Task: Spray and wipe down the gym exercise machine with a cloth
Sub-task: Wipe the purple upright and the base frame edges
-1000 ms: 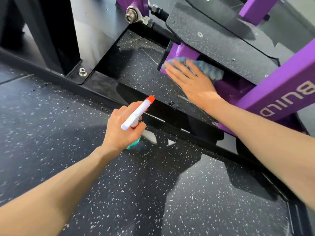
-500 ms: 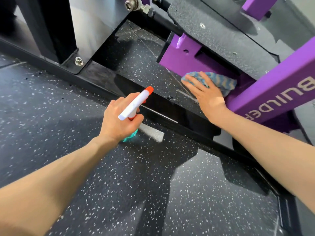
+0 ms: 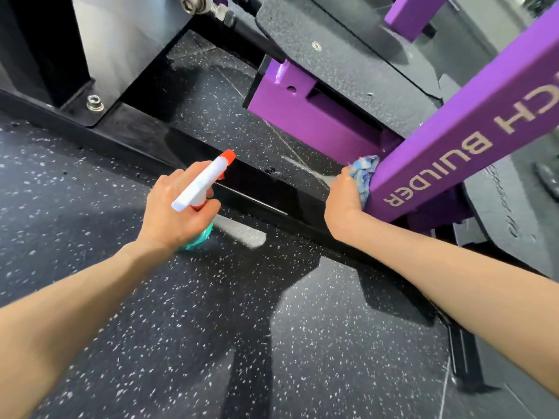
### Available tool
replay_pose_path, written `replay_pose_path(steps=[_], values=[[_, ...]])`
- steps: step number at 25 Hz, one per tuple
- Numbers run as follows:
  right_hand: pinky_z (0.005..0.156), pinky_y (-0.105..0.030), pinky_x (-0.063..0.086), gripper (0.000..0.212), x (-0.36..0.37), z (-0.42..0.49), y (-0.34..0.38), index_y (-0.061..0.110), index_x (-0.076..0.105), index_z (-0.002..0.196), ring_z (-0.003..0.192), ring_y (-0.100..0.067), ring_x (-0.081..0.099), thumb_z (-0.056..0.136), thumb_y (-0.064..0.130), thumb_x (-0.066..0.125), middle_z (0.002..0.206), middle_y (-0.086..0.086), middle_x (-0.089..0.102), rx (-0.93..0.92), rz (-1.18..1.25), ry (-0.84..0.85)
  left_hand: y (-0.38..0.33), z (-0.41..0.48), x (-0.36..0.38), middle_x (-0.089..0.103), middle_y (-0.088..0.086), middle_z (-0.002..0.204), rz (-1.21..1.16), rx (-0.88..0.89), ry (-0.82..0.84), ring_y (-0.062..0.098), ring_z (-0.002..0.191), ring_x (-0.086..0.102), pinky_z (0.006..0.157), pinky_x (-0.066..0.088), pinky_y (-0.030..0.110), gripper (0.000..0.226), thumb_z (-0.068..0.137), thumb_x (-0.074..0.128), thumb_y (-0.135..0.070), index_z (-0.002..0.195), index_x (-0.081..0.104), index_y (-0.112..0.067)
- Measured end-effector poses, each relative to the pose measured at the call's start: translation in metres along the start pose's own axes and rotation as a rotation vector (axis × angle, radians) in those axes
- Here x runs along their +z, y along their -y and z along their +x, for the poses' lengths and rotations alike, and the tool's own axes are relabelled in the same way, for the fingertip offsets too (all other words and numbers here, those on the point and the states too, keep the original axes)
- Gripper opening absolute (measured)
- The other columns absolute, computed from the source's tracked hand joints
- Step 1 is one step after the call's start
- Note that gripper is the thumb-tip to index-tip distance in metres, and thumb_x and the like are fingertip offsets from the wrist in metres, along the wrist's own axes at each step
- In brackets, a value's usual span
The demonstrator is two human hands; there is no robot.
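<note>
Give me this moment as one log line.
left hand: grips spray bottle | right hand: holds cloth against purple beam | phase: wipe

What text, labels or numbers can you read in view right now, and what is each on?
"BUILDER": pale letters running along the purple beam, next to the cloth that the right hand holds against it.
"CH": higher on the same beam, the end of a word cut off by the frame edge.
Spray bottle in the left hand: no label shows.
Faint marks on the grey plate: too blurred to read.
</note>
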State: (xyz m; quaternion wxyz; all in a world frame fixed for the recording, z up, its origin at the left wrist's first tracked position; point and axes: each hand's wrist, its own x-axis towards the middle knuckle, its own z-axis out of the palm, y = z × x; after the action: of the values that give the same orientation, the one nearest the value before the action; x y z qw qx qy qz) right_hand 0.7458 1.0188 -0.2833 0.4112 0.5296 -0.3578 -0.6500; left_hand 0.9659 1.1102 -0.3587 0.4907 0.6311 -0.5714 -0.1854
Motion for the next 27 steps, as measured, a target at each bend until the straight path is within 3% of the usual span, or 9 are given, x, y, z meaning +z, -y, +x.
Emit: replay_pose_path(steps=[4, 7, 11, 14, 18, 20, 22, 24, 27], values=[[0.096, -0.048, 0.033, 0.051, -0.002, -0.004, -0.001, 0.021, 0.058, 0.126, 0.117, -0.030, 0.051, 0.081, -0.001, 0.047, 0.120, 0.001, 0.059, -0.020, 0.045, 0.025, 0.001, 0.001, 0.001, 0.065, -0.001, 0.073, 0.006, 0.012, -0.002, 0.031, 0.068, 0.058, 0.072, 0.045, 0.035, 0.038, 0.065, 0.054, -0.015, 0.101, 0.065, -0.019], [0.102, -0.045, 0.031, 0.039, 0.000, -0.019, -0.009, 0.017, 0.054, 0.129, 0.122, -0.033, 0.044, 0.092, 0.013, 0.043, 0.130, -0.007, 0.054, -0.052, 0.074, -0.076, 0.003, 0.001, 0.001, 0.065, -0.001, 0.072, -0.022, 0.024, -0.004, 0.032, 0.069, 0.058, 0.072, 0.048, 0.040, 0.037, 0.065, 0.053, -0.017, 0.100, 0.063, -0.022], [0.100, -0.037, 0.033, 0.040, -0.019, -0.017, -0.047, -0.002, 0.043, 0.134, 0.124, -0.032, 0.039, 0.095, 0.008, 0.043, 0.135, -0.019, 0.044, 0.119, 0.795, -0.266, 0.003, 0.000, 0.002, 0.065, -0.001, 0.071, -0.027, 0.031, -0.016, 0.031, 0.067, 0.058, 0.070, 0.051, 0.044, 0.036, 0.064, 0.054, -0.016, 0.099, 0.063, -0.021], [0.099, -0.039, 0.034, 0.034, -0.029, 0.002, -0.050, -0.003, 0.041, 0.130, 0.124, -0.033, 0.040, 0.098, 0.003, 0.032, 0.134, -0.021, 0.044, 0.423, 1.390, -0.478, 0.003, -0.001, 0.003, 0.066, -0.001, 0.073, -0.025, 0.017, -0.018, 0.032, 0.069, 0.058, 0.073, 0.050, 0.045, 0.036, 0.065, 0.054, -0.015, 0.099, 0.063, -0.022], [0.111, -0.044, 0.019, 0.042, -0.021, 0.011, -0.043, -0.011, 0.026, 0.137, 0.134, -0.038, 0.027, 0.098, 0.002, 0.033, 0.142, -0.030, 0.030, 0.626, 1.685, -0.427, 0.004, 0.000, 0.004, 0.065, 0.000, 0.072, -0.005, 0.045, -0.014, 0.030, 0.067, 0.057, 0.070, 0.049, 0.042, 0.033, 0.065, 0.055, -0.014, 0.096, 0.060, -0.023], [0.115, -0.043, 0.011, 0.046, -0.017, 0.025, -0.048, -0.011, 0.021, 0.140, 0.140, -0.037, 0.019, 0.100, 0.008, 0.033, 0.147, -0.029, 0.024, 0.757, 1.658, -0.314, 0.004, 0.000, 0.005, 0.063, -0.001, 0.069, 0.000, 0.056, -0.014, 0.030, 0.064, 0.056, 0.068, 0.048, 0.040, 0.031, 0.065, 0.055, -0.013, 0.095, 0.061, -0.022], [0.110, -0.034, 0.013, 0.040, -0.018, 0.047, -0.044, -0.002, 0.036, 0.137, 0.138, -0.031, 0.027, 0.100, 0.013, 0.029, 0.145, -0.020, 0.035, 0.870, 1.671, -0.373, 0.005, 0.001, 0.004, 0.062, -0.001, 0.068, -0.012, 0.069, -0.018, 0.031, 0.064, 0.056, 0.068, 0.048, 0.042, 0.033, 0.065, 0.056, -0.012, 0.095, 0.059, -0.024], [0.094, -0.027, 0.022, 0.043, -0.023, 0.053, -0.033, 0.007, 0.055, 0.122, 0.120, -0.028, 0.048, 0.096, 0.020, 0.025, 0.128, -0.012, 0.055, 0.980, 1.697, -0.575, 0.006, 0.000, 0.004, 0.063, 0.000, 0.068, -0.024, 0.076, -0.023, 0.032, 0.064, 0.057, 0.069, 0.049, 0.045, 0.034, 0.065, 0.056, -0.013, 0.096, 0.056, -0.028], [0.077, -0.031, 0.036, 0.040, -0.027, 0.049, -0.025, 0.004, 0.068, 0.101, 0.092, -0.033, 0.062, 0.090, 0.022, 0.034, 0.102, -0.015, 0.067, 1.123, 1.908, -0.843, 0.004, 0.000, 0.005, 0.063, -0.001, 0.069, -0.022, 0.085, -0.023, 0.032, 0.065, 0.057, 0.069, 0.048, 0.044, 0.036, 0.064, 0.053, -0.016, 0.097, 0.054, -0.031]])
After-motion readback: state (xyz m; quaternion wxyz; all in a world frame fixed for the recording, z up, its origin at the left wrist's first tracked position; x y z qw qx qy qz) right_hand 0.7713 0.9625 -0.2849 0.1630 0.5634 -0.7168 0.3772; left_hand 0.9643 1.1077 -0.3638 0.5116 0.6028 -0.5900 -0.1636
